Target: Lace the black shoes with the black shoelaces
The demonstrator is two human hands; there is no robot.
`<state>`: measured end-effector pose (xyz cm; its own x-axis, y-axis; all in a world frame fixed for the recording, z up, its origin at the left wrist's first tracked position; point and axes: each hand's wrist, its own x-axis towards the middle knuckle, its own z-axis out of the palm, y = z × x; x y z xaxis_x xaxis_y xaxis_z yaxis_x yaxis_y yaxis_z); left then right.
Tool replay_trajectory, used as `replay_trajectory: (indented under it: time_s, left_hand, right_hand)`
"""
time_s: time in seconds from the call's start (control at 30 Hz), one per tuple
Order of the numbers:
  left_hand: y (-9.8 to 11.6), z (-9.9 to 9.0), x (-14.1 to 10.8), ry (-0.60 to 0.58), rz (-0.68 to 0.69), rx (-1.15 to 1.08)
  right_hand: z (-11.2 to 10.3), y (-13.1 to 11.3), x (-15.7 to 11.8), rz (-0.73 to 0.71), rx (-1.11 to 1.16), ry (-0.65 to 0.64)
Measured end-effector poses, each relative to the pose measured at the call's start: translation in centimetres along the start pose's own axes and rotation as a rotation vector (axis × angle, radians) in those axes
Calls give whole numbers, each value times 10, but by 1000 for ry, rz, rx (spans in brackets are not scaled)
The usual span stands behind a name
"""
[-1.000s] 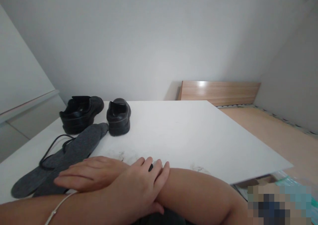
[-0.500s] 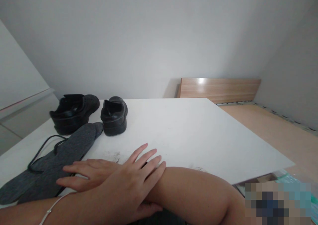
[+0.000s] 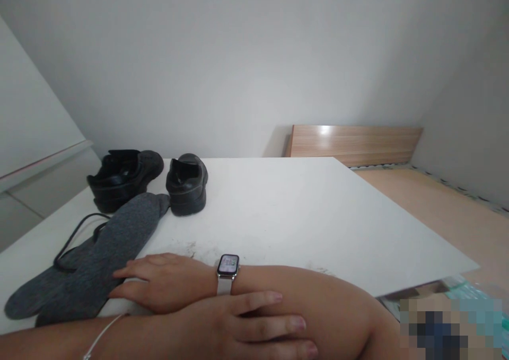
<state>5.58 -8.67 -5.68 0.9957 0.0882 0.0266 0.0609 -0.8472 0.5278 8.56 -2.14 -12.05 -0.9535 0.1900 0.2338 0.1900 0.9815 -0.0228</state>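
My forearms are crossed at the near edge of the white table. My left hand (image 3: 254, 323), with a thin white bracelet (image 3: 104, 332) on its wrist, lies with fingers spread across my right forearm. Palm down at the left is my right hand (image 3: 169, 278), its fingers stretched out and holding nothing. A smartwatch (image 3: 228, 264) with a pale strap is on my right wrist. My right fingertips overlap the edge of a dark grey cloth item (image 3: 115, 243); whether they press on it I cannot tell. A black cord (image 3: 66, 251) loops over this cloth.
Two black shoes, a left one (image 3: 123, 177) and a right one (image 3: 186, 185), stand at the back left of the white table (image 3: 274, 206). Dark smudges mark the tabletop. A wood-grain board (image 3: 353, 140) and a tan surface (image 3: 417, 201) lie beyond its right edge. A blurred patch covers the lower right.
My left hand has slid right and down along my right forearm, uncovering the smartwatch. My right hand stays near the grey cloth. The view has shifted slightly.
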Motion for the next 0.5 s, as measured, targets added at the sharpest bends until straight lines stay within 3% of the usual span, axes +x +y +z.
replay_trajectory:
  time_s: [0.23, 0.5]
  left_hand:
    - [2, -1, -1, 6, 100, 261]
    - [1, 3, 0, -13, 20, -49]
  right_hand:
    - [-6, -3, -3, 35, 72, -46]
    - [-4, -2, -3, 31, 79, -55]
